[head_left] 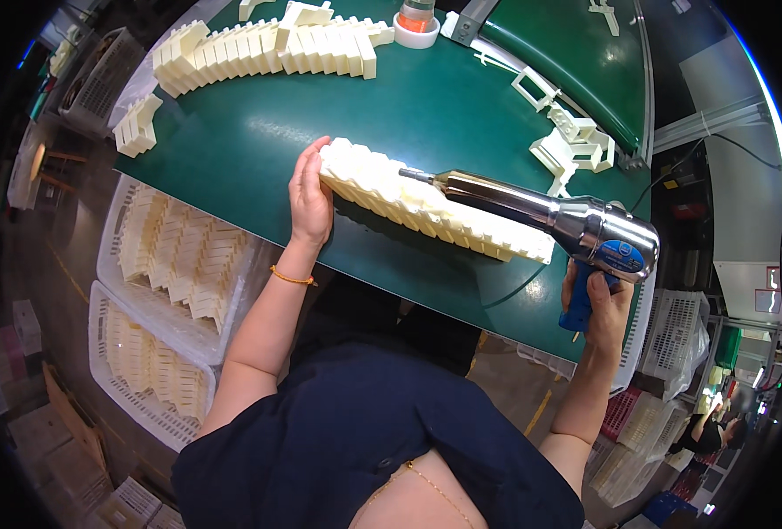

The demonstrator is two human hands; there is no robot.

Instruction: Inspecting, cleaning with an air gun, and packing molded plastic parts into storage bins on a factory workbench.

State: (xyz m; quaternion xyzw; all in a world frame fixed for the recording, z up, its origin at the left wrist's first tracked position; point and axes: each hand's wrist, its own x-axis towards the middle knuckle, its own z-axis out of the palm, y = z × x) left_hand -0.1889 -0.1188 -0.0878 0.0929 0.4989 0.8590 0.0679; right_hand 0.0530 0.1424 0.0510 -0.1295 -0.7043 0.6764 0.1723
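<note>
On my feed I've got the left forearm (272,313) angling in from the near left, bare, wrist nearly straight, and the left grip (310,198) stretched out, fingers together, tips pointing far. Over on the right, my right forearm (592,388) rises steeply, and there's the right grip (606,304), curled tight, thumb pointing far, the fingers partly hidden. Both arms sit wide apart!

head view: left fisheye | from above | facing down | near worktable (232,167)

Parts row (409,203) on table (232,150); crates (157,321) left (lower down); loose pieces (569,123) behind, right.
</note>
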